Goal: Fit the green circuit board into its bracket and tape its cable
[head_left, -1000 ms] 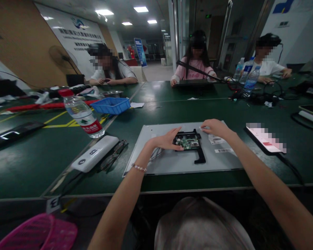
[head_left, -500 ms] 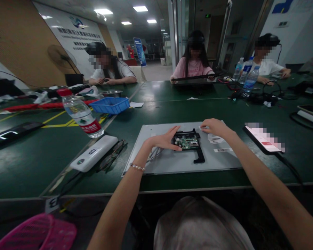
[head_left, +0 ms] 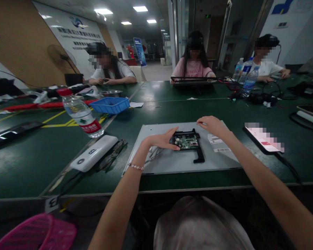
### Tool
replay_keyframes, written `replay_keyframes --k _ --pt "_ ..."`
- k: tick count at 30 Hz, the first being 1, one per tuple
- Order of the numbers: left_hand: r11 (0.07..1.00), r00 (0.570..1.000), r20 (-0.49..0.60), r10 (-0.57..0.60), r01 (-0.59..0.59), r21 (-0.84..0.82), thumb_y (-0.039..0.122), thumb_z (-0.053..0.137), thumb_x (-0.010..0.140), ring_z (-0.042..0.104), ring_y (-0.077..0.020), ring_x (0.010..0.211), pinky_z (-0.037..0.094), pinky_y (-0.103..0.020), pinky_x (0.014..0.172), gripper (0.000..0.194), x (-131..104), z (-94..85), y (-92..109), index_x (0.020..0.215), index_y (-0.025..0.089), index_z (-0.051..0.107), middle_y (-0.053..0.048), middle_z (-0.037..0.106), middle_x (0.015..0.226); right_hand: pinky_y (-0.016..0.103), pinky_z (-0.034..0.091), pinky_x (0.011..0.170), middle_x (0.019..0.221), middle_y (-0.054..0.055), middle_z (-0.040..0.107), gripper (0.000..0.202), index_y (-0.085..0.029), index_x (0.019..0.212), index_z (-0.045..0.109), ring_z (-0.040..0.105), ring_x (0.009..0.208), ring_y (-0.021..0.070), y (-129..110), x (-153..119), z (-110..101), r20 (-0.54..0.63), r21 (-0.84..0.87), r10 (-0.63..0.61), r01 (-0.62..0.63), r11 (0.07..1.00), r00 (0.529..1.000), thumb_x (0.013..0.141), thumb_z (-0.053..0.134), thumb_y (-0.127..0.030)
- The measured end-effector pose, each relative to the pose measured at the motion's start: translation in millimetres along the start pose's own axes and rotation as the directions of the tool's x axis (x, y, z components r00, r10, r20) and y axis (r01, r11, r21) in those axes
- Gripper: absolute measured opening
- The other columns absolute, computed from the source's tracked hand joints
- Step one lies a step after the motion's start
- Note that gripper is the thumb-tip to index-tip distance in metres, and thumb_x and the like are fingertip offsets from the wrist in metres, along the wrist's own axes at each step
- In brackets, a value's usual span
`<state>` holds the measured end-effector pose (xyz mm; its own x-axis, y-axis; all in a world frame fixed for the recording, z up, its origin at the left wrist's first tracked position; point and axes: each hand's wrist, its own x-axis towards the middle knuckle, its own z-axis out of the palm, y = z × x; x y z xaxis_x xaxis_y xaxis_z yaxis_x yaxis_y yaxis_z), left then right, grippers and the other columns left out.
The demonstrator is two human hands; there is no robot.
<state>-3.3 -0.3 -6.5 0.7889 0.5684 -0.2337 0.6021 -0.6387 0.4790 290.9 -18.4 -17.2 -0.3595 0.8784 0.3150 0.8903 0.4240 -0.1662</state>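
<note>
A grey flat panel (head_left: 167,166) lies on the green table before me. On it sits a black bracket (head_left: 200,154) framing a green circuit board (head_left: 186,141). My left hand (head_left: 160,139) is at the bracket's left side, thumb and fingers spread apart near its upper and lower corners. Thin wires (head_left: 154,154) run beneath that hand. Beyond the bracket's upper right, my right hand (head_left: 211,125) hovers over the panel's far part with fingers curled together in a pinch. Whatever is between those fingertips is too small to make out. White labels (head_left: 222,150) are stuck on the panel's right side.
Left of the panel are glasses (head_left: 112,156), a white power bank (head_left: 94,153), a water bottle (head_left: 82,116) and a blue tray (head_left: 111,105). A lit phone (head_left: 264,139) with a cable lies to the right. Several people sit across the table; one holds a dark panel (head_left: 194,80).
My right hand has shifted slightly left and away from me, still pinched. My left hand has barely moved. Across the table, a person's dark panel has tilted a little.
</note>
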Motion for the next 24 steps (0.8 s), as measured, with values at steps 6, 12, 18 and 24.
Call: replay_keyframes --k 6,12,18,24 --pt "1.0 1.0 -0.019 0.013 -0.013 -0.021 0.071 0.063 0.067 0.01 -0.0335 0.145 0.014 -0.043 0.118 0.123 2 3.3 -6 0.151 0.012 -0.005 -0.017 0.003 0.158 0.027 0.043 0.073 0.104 0.004 0.071 0.022 -0.022 0.103 0.069 0.063 0.094 0.0198 -47 28 2 0.053 -0.02 -0.102 0.103 0.994 0.993 0.092 0.05 -0.022" --pt "0.994 0.993 -0.048 0.11 -0.111 -0.015 0.066 0.064 0.069 0.017 -0.0318 0.144 0.018 -0.044 0.118 0.116 3 2.6 -4 0.151 0.014 -0.001 -0.016 0.012 0.157 0.027 0.042 0.077 0.103 0.008 0.07 0.023 -0.02 0.101 0.07 0.062 0.096 0.0206 -71 38 23 0.081 0.004 -0.078 0.078 0.997 0.994 0.092 0.049 -0.019" --pt "0.996 0.995 -0.055 0.087 -0.086 0.018 0.068 0.063 0.069 0.016 -0.0334 0.144 0.017 -0.045 0.117 0.115 4 6.4 -8 0.15 0.016 0.001 -0.016 0.012 0.157 0.026 0.041 0.082 0.102 0.008 0.07 0.022 -0.019 0.103 0.07 0.061 0.098 0.0192 -67 32 34 0.076 0.091 -0.144 0.137 0.986 0.987 0.091 0.052 -0.018" --pt "0.996 0.995 -0.034 0.091 -0.09 0.023 0.069 0.062 0.069 0.012 -0.0332 0.144 0.014 -0.044 0.118 0.116 4 5.3 -6 0.15 0.014 -0.001 -0.016 0.009 0.158 0.028 0.042 0.078 0.1 0.011 0.069 0.025 -0.017 0.101 0.07 0.061 0.096 0.0219 -73 30 32 0.101 -0.037 -0.13 0.134 0.99 0.986 0.094 0.047 -0.019"
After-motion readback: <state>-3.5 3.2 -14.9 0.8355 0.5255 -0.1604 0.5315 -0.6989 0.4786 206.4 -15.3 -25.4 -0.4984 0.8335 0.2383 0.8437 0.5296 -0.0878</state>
